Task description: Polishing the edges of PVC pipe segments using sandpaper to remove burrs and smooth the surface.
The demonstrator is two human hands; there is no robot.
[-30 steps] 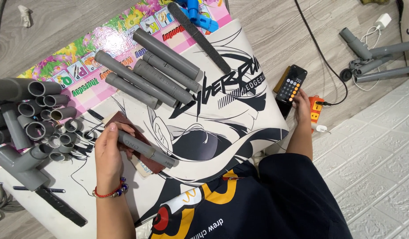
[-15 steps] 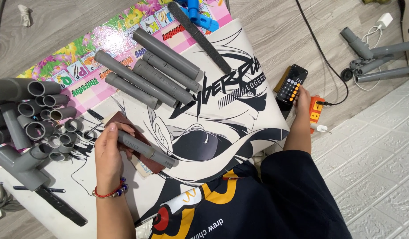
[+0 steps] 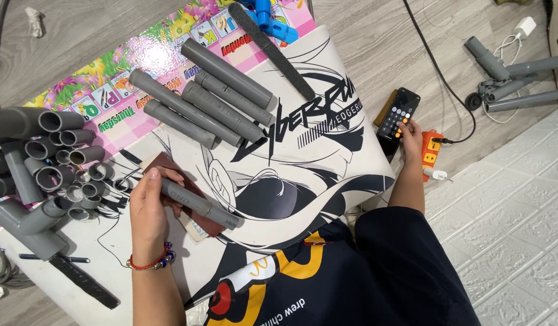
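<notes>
My left hand grips a short grey plastic pipe and presses it flat on a brown sheet of sandpaper, which lies on the black-and-white printed mat. The pipe points to the lower right. My right hand reaches out over the wooden floor, its fingers touching the screen of a black phone that shows a calculator keypad. The phone leans on a tan object at the mat's right edge.
Several long grey pipes lie side by side on the mat's top. A heap of grey pipe fittings is at the left. A black file, a blue tool, an orange power strip and joined pipes lie nearby.
</notes>
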